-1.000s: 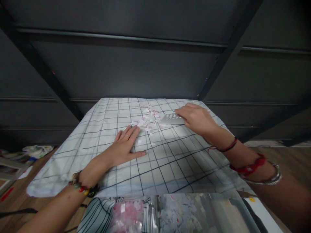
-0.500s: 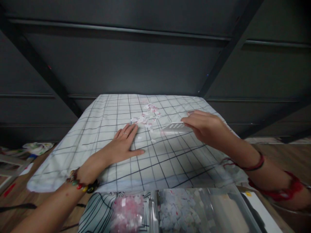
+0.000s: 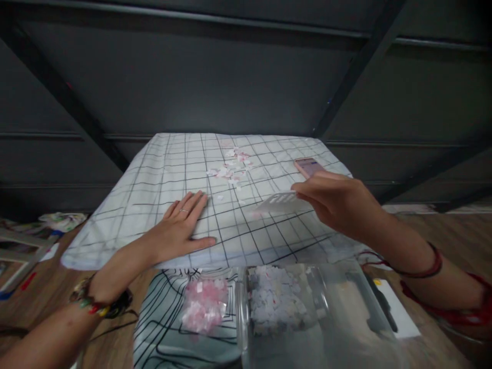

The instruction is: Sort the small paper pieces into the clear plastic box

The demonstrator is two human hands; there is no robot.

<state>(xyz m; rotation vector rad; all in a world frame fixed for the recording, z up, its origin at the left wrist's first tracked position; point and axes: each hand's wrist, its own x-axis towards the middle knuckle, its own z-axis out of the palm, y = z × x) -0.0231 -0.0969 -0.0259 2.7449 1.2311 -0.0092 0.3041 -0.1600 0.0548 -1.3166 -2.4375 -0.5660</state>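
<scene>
My left hand (image 3: 180,223) lies flat on the white checked cloth (image 3: 154,169), fingers stretched out, holding nothing. Between the thumb and fingers of my right hand (image 3: 330,202) is a thin white slotted turner (image 3: 274,201), its flat end tilted down toward the cloth. Small white and pink paper scraps (image 3: 230,171) lie scattered beyond both hands. A phone (image 3: 309,166) with a lit screen rests just past my right hand, which partly covers it. Whether the turner's front edge touches the cloth is blurred.
Closest to me stands a clear plastic box (image 3: 323,328) with many white paper scraps (image 3: 279,300) inside. Left of it, a clear bag of pink bits (image 3: 205,307) lies on a patterned fabric (image 3: 161,312). Dark panels (image 3: 200,77) rise behind the cloth.
My left hand has slid back toward me and left, away from the scraps. My right hand has drawn nearer with the turner, uncovering more of the phone. The view has tilted down.
</scene>
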